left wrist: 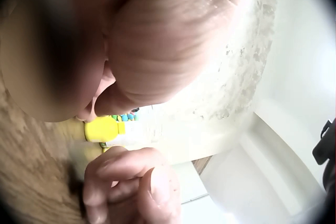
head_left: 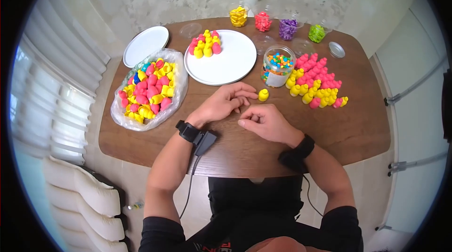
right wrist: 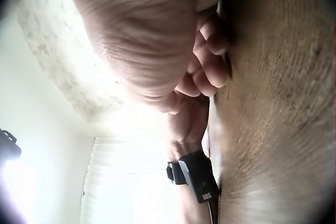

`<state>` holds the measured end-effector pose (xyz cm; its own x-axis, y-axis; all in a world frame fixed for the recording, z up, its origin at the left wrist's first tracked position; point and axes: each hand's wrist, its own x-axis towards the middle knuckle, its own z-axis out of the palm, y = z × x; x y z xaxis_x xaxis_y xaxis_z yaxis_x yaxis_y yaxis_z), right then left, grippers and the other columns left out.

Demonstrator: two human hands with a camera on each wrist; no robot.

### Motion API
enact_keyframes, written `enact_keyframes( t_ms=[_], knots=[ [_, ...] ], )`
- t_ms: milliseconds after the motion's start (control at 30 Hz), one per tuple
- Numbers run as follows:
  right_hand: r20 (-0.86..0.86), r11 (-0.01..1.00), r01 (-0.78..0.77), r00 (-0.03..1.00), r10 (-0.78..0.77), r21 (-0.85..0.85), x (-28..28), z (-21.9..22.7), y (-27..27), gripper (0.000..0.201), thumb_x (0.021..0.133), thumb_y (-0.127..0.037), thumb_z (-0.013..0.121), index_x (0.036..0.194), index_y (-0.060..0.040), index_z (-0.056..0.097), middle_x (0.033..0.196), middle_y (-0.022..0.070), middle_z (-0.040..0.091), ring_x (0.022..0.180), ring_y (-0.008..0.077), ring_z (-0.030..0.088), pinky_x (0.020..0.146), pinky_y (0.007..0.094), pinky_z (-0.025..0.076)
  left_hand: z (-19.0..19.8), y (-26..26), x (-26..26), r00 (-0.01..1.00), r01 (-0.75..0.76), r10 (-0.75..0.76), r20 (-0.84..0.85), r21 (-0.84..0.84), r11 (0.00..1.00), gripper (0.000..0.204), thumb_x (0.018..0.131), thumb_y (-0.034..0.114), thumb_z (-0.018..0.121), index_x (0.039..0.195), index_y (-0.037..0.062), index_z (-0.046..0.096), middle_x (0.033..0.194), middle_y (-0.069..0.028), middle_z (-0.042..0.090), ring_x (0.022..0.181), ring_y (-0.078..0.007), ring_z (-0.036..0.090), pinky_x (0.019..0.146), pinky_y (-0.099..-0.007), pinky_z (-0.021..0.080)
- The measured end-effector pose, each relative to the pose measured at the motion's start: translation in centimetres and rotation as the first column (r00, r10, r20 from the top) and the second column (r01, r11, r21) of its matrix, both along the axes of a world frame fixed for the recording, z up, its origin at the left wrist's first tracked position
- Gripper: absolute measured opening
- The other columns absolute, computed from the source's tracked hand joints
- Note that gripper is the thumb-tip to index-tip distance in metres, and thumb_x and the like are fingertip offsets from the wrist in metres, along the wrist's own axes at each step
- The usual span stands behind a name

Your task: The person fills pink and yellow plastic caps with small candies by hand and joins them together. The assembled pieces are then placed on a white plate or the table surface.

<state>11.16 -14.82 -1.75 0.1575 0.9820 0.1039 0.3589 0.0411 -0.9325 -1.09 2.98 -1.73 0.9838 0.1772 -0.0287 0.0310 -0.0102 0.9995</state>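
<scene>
One small yellow bottle-shaped piece (head_left: 263, 95) stands upright on the table, also visible as a yellow piece (left wrist: 102, 129) in the left wrist view. My left hand (head_left: 226, 103) reaches beside it, fingers loosely bent and fingertips close to its left side; whether they touch it I cannot tell. Below and right of the left hand, my right hand (head_left: 269, 124) rests near the tabletop with loosely curled fingers and nothing visible in them. The right wrist view shows the right hand (right wrist: 152, 35) low over the wood, the left hand (right wrist: 189, 121) beyond.
Pink and yellow pieces (head_left: 318, 75) stand grouped at right beside a candy jar (head_left: 276, 79). More stand on a white plate (head_left: 235, 66); a plastic bag (head_left: 118, 116) of pieces lies left, near another white plate (head_left: 143, 47). Several cups, including a purple-filled one (head_left: 288, 29), line the back.
</scene>
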Motion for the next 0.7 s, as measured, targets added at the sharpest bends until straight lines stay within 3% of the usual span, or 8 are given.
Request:
enact_keyframes(
  t_ms=[133, 300, 400, 500, 700],
  knots=[
    [-0.041, 0.998, 0.004, 0.999, -0.001, 0.063, 0.5, -1.0, 0.2, 0.019, 0.094, -0.014, 0.075, 0.103, 0.0025, 0.072, 0.085, 0.0044, 0.07, 0.07, 0.0073, 0.061, 0.063, 0.0264, 0.05, 0.0, -0.4, 0.4, 0.997, -0.054, 0.055, 0.054, -0.011, 0.998, 0.03, 0.1, -0.006, 0.053, 0.128, -0.0002, 0.062, 0.116, -0.0096, 0.073, 0.095, -0.0103, 0.066, 0.08, -0.0265, 0.055],
    [-0.198, 0.988, 0.102, 0.977, -0.078, 0.118, 0.8, -1.5, 0.8, 0.036, 0.094, -0.013, 0.075, 0.123, 0.0042, 0.065, 0.126, 0.0116, 0.066, 0.108, 0.0165, 0.067, 0.08, 0.0285, 0.056, -0.4, 0.8, 0.3, 0.936, -0.344, 0.344, 0.081, -0.011, 0.939, 0.017, 0.101, 0.001, 0.059, 0.116, 0.0007, 0.067, 0.101, -0.006, 0.074, 0.083, -0.0085, 0.065, 0.069, -0.0231, 0.053],
    [-0.363, 0.974, 0.212, 0.916, -0.17, 0.078, 0.9, -2.8, 1.3, 0.042, 0.093, -0.013, 0.075, 0.128, 0.0049, 0.062, 0.134, 0.0131, 0.063, 0.122, 0.0228, 0.064, 0.09, 0.0324, 0.056, -0.2, 0.8, 0.2, 0.92, -0.381, 0.382, 0.087, -0.023, 0.924, 0.016, 0.1, 0.001, 0.059, 0.114, -0.0002, 0.067, 0.097, -0.0051, 0.074, 0.078, -0.0062, 0.063, 0.063, -0.0211, 0.051],
    [-0.392, 0.928, 0.358, 0.872, -0.294, 0.1, 0.8, -3.6, 1.5, 0.041, 0.093, -0.013, 0.075, 0.128, 0.0048, 0.061, 0.131, 0.0137, 0.064, 0.125, 0.0254, 0.064, 0.097, 0.0348, 0.054, -0.3, 0.8, 0.1, 0.917, -0.388, 0.389, 0.094, -0.024, 0.921, 0.015, 0.1, 0.001, 0.06, 0.113, -0.0001, 0.068, 0.096, -0.0049, 0.074, 0.076, -0.0058, 0.062, 0.061, -0.0207, 0.051],
    [-0.38, 0.852, 0.51, 0.817, -0.435, 0.121, 3.2, -4.6, 1.6, 0.023, 0.094, -0.01, 0.073, 0.112, 0.0038, 0.068, 0.116, 0.0094, 0.07, 0.11, 0.016, 0.065, 0.097, 0.0318, 0.051, -0.2, 0.8, 0.0, 0.911, -0.404, 0.403, 0.081, -0.006, 0.915, 0.014, 0.1, 0.001, 0.06, 0.112, -0.0002, 0.068, 0.095, -0.0051, 0.074, 0.075, -0.0058, 0.063, 0.06, -0.0201, 0.05]
  ],
)
